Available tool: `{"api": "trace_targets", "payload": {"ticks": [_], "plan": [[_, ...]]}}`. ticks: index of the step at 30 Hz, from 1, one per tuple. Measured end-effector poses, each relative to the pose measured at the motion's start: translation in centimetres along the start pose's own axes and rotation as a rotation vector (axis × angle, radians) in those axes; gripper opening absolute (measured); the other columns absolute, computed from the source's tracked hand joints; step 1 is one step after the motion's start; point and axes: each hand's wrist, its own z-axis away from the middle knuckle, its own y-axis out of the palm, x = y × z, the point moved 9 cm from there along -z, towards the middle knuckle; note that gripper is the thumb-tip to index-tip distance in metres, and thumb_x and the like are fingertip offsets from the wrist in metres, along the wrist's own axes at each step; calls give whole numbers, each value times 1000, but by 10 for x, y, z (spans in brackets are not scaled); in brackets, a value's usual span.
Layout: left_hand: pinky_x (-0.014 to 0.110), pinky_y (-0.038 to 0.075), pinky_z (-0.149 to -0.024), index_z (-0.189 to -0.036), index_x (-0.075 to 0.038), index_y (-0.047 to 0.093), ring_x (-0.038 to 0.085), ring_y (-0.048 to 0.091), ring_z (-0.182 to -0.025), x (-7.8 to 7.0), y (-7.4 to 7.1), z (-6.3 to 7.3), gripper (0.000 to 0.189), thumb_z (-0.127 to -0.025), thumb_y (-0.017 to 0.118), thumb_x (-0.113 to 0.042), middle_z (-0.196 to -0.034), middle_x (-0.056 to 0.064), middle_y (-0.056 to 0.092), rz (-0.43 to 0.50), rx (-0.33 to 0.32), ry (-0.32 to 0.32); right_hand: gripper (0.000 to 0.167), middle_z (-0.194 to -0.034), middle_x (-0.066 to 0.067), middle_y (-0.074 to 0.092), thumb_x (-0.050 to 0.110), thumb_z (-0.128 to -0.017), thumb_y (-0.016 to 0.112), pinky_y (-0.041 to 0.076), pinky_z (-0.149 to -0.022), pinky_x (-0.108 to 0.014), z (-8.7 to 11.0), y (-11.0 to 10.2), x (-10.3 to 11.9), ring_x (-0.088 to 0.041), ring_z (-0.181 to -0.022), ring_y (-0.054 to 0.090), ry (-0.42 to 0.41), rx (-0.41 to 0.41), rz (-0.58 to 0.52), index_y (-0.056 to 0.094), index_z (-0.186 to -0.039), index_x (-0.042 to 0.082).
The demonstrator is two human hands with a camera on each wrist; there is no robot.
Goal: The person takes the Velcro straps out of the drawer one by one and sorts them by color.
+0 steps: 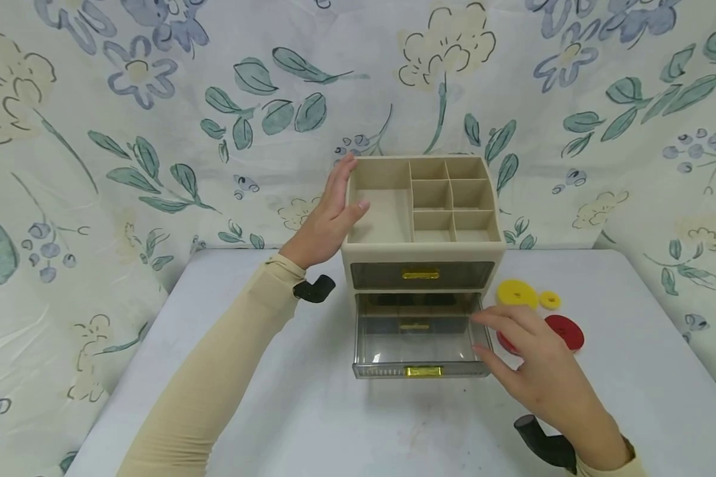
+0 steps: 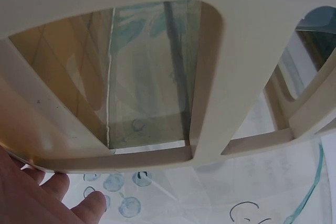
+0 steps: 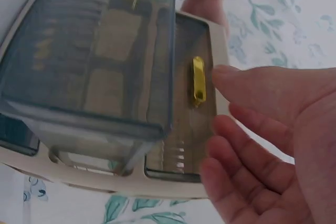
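A cream desktop organizer [image 1: 358, 250] with an upper tray of compartments stands at the table's back. My left hand [image 1: 328, 225] rests against its left side, with the thumb over the top edge; in the left wrist view, the fingers [image 2: 56, 184] lie along the cream frame. A clear smoky drawer [image 1: 382, 371] with a gold handle [image 1: 423, 371] is pulled out toward me. At the drawer's right side is my right hand [image 1: 539, 364], fingers apart and loosely bent, with nothing in its grasp. Above this drawer, another dark drawer [image 1: 376, 275] is closed.
Right of the organizer lie a large yellow disc [image 1: 516, 293], a small yellow ring [image 1: 550, 300] and a red disc [image 1: 567, 332], with more red partly hidden behind the right hand. The white table [image 1: 286, 411] meets a floral cloth backdrop [image 1: 358, 99].
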Motion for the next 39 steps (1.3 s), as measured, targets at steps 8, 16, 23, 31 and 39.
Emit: {"api": "trace_targets", "payload": {"ticks": [8, 16, 23, 31, 39], "plan": [[41, 6, -123, -160, -4, 8, 13, -3, -153, 1, -2, -1, 66, -106, 41, -23, -168, 11, 0, -10, -7, -2, 47, -105, 8, 68, 7, -65, 94, 42, -86, -3, 12, 12, 8, -9, -94, 61, 39, -5, -41, 73, -107, 14], [41, 6, -123, -159, -3, 8, 13, -3, -153, 1, -1, 0, 66, -106, 41, -24, -168, 10, 0, -8, -6, -5, 35, -97, 14, 68, 10, -72, 90, 53, -71, -14, 25, 24, 18, -3, -81, 60, 64, -7, -124, 73, -103, 16], [41, 6, -123, -160, -4, 8, 13, -3, -153, 1, -1, -1, 66, -106, 41, -24, -168, 10, 0, -9, -6, -10, 29, -85, 22, 65, 9, -75, 88, 52, -61, -19, 34, 37, 18, 1, -73, 55, 193, 27, -161, 74, -98, 19], [41, 5, -123, -160, -5, 7, 13, -3, -153, 1, -1, -1, 66, -106, 41, -23, -168, 10, 0, -1, -7, -10, 8, -77, 20, 70, 17, -89, 77, 53, -61, -21, 47, 66, 8, 2, -65, 58, 402, 137, -383, 78, -97, 14], [41, 5, -123, -160, -5, 8, 13, -3, -153, 1, 1, -1, 66, -105, 41, -23, -168, 10, 0, 9, -7, -2, 10, -76, 14, 72, 17, -91, 76, 55, -63, -20, 54, 82, -1, 0, -65, 64, 584, 178, -435, 78, -98, 11]]}}
